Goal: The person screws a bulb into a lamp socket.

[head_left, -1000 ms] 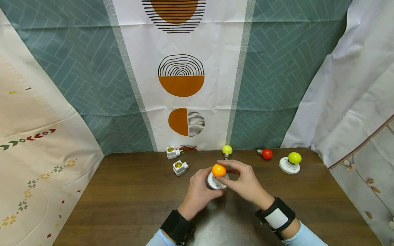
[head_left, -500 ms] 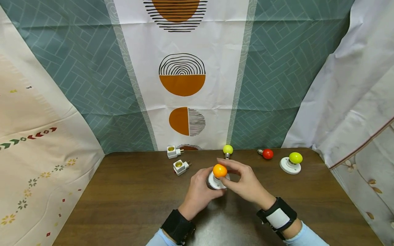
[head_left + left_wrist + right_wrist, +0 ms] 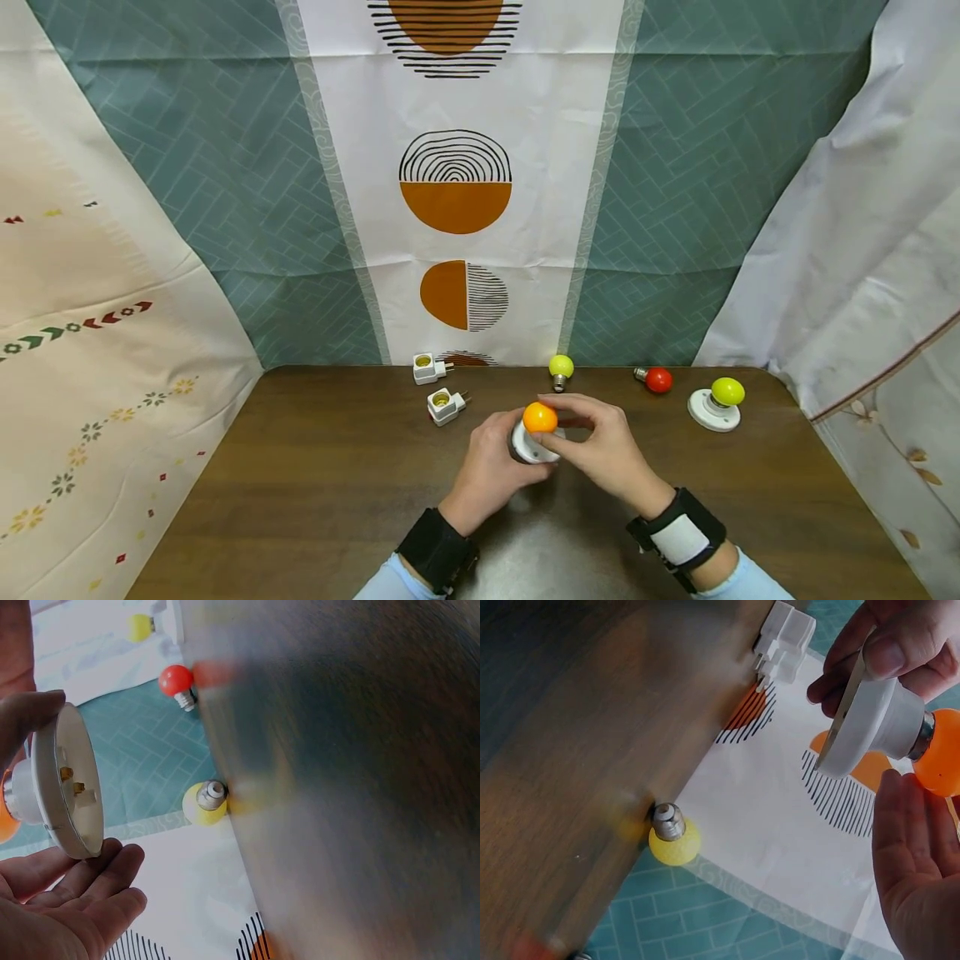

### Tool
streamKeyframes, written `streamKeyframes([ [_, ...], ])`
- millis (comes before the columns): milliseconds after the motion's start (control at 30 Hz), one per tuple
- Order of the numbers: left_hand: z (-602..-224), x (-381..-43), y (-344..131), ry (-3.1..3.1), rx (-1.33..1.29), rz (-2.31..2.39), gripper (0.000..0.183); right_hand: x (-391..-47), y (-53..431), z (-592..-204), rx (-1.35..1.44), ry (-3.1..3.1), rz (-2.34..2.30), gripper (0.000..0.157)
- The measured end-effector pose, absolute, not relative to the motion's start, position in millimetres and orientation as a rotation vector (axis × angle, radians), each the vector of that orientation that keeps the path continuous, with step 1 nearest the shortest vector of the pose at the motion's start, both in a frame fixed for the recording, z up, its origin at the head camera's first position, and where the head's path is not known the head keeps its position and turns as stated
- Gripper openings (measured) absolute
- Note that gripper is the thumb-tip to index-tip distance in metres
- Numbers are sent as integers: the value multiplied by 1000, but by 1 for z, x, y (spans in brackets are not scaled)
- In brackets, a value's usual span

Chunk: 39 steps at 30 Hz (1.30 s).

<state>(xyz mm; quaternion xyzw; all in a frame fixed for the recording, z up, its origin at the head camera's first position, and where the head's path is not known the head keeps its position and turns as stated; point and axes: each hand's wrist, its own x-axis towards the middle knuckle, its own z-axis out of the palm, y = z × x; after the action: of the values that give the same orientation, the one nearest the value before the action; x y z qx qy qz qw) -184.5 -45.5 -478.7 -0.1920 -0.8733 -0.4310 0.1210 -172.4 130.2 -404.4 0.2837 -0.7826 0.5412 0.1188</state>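
Observation:
My left hand [image 3: 491,458] grips a round white lamp holder [image 3: 534,452] by its rim, raised above the table. In the left wrist view, the hollow underside of the lamp holder [image 3: 88,802] shows brass contacts. An orange light bulb [image 3: 540,417] sits in its socket, with some of the metal screw base [image 3: 925,735] showing in the right wrist view. Thumb and fingers of my right hand [image 3: 606,443] pinch the orange bulb from the right side. The right thumb is hidden in the right wrist view.
Along the table's back edge lie two white plug-in sockets [image 3: 429,368], a yellow-green bulb [image 3: 560,367] and a red bulb [image 3: 659,380]. Another white lamp holder [image 3: 705,410] with a yellow-green bulb [image 3: 727,391] stands at the back right. Patterned cloth [image 3: 660,208] hangs behind the brown table [image 3: 322,483].
The head view has shifted slightly, so everything appears further right. My right thumb and fingers have moved slightly on the orange bulb; the left hand keeps its grip on the lamp holder.

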Motion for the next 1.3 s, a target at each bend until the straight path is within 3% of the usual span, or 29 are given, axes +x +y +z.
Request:
streamKeyframes([
  [300,-480,-183,-43,-2534,-570,-1286,68,-186,143,-431,846,-2342,1569,53],
  [833,-480,-184,-44,-2551,-552,-1266,70,-174,133,-409,846,-2235,1599,40],
  [1133,-481,-185,-45,-2540,-559,-1272,70,-184,138,-426,870,-2292,1531,53],
  [1300,-481,-185,-44,-2532,-564,-1246,69,-191,143,-437,925,-2296,1528,51],
])
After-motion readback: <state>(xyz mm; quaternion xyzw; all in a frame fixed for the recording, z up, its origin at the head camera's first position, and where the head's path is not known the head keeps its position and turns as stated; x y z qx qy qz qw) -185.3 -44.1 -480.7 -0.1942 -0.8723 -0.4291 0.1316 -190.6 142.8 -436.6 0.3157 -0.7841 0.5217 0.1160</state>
